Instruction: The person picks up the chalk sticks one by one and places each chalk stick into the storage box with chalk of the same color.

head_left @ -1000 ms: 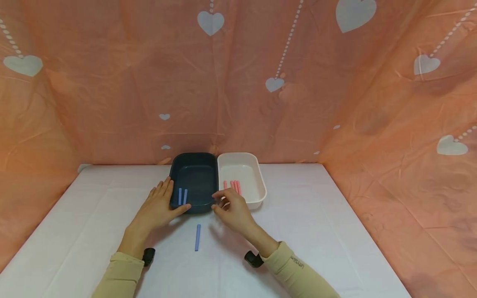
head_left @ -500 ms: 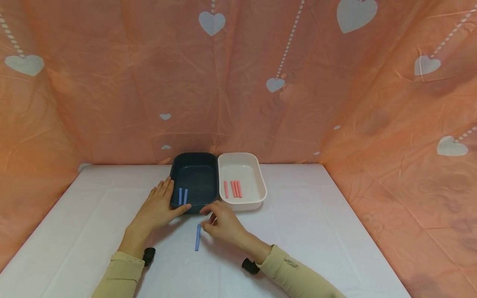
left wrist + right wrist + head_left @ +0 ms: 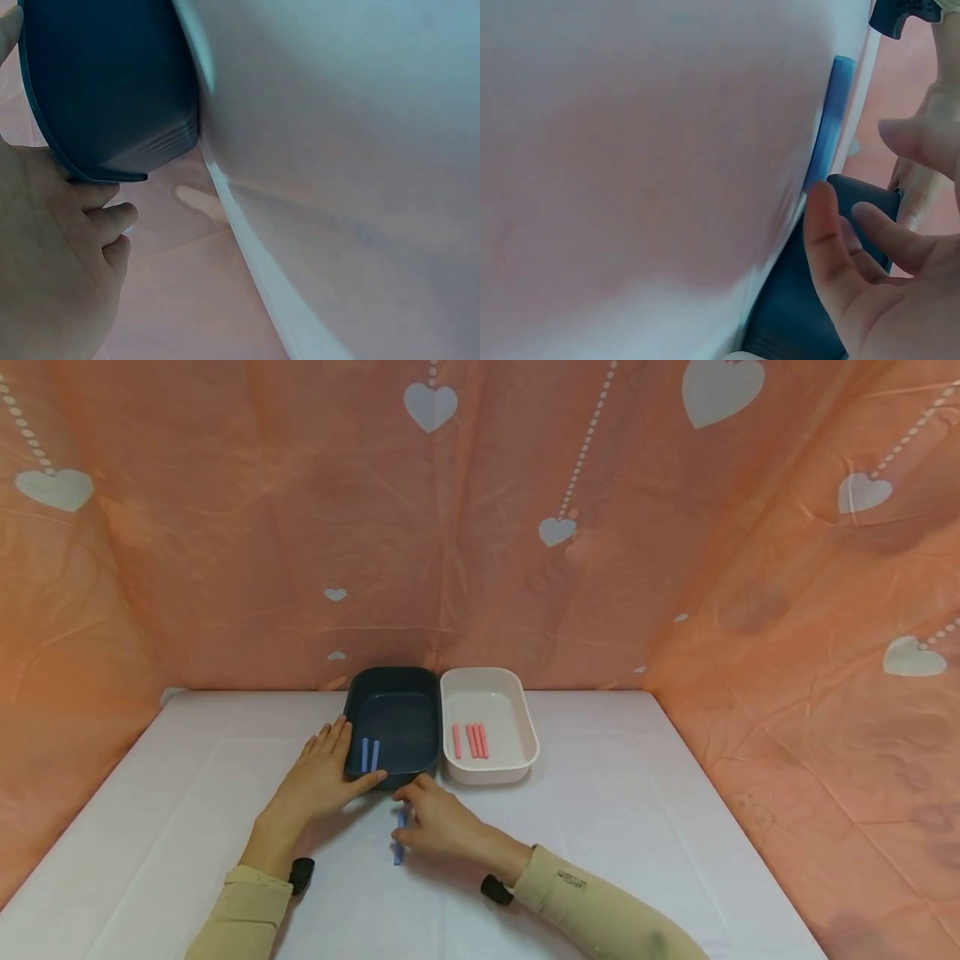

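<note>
My left hand [image 3: 311,783] lies along the near left side of the dark blue tray [image 3: 397,714]. Its thumb reaches over the front rim, and in the left wrist view the other fingers extend past the tray's outer wall. Two blue chalk sticks [image 3: 375,756] lie in that tray. In front of it, another blue chalk stick [image 3: 831,120] lies on the white cloth. My right hand [image 3: 444,822] is over this stick, thumb and fingers apart. In the right wrist view one fingertip [image 3: 821,196] is right at the stick's end. From the head view my fingers partly hide the stick.
A white tray [image 3: 491,702] stands against the dark one on its right, with several pink chalk sticks [image 3: 477,741] inside. Behind both trays hangs an orange curtain [image 3: 495,602] with pale hearts. White cloth [image 3: 600,818] covers the table.
My right hand has moved left and nearer, from the front of the white tray to over the blue chalk stick on the cloth. The left hand has stayed on the dark tray.
</note>
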Available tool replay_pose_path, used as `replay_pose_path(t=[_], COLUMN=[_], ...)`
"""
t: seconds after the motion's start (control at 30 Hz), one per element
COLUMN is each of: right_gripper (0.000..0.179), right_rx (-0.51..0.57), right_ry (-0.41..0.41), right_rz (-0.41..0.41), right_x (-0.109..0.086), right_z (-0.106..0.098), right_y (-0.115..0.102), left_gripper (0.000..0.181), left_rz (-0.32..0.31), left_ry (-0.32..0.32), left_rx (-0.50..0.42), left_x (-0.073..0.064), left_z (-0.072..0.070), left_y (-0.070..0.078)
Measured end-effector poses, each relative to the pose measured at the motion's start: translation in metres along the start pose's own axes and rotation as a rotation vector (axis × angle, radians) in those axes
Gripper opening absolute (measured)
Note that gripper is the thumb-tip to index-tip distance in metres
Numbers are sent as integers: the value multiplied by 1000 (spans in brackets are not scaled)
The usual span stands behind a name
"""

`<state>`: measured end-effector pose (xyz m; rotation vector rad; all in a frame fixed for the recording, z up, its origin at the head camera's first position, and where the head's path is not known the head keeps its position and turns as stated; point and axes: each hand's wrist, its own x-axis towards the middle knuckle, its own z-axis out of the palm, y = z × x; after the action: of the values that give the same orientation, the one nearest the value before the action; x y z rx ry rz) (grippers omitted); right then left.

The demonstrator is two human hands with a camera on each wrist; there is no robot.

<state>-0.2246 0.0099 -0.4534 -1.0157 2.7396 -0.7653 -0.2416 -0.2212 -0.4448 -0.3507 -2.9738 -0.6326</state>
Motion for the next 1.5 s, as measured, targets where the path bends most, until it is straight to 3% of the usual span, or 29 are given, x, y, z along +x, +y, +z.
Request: replay_pose_path(t=[0.33,0.77,1.0,1.5], right_gripper=[53,47,45,44], right_rx=[-77,-146,-124,30], right_ry=[-66,-82,-83,-53], right_rz=[29,-22,-36,-65], right_x=[5,6,7,5], right_z=[5,7,8,7], right_y=[-1,1,2,2], left_gripper=[113,112,113,113], left_rz=[3,-3,-7,-5], left_ry=[1,0,-4,1], left_rx=[-14,-12,-6,-9], left_x=[0,0,0,0], left_z=[2,1,2,2], left_y=[-3,-2,-3,-2])
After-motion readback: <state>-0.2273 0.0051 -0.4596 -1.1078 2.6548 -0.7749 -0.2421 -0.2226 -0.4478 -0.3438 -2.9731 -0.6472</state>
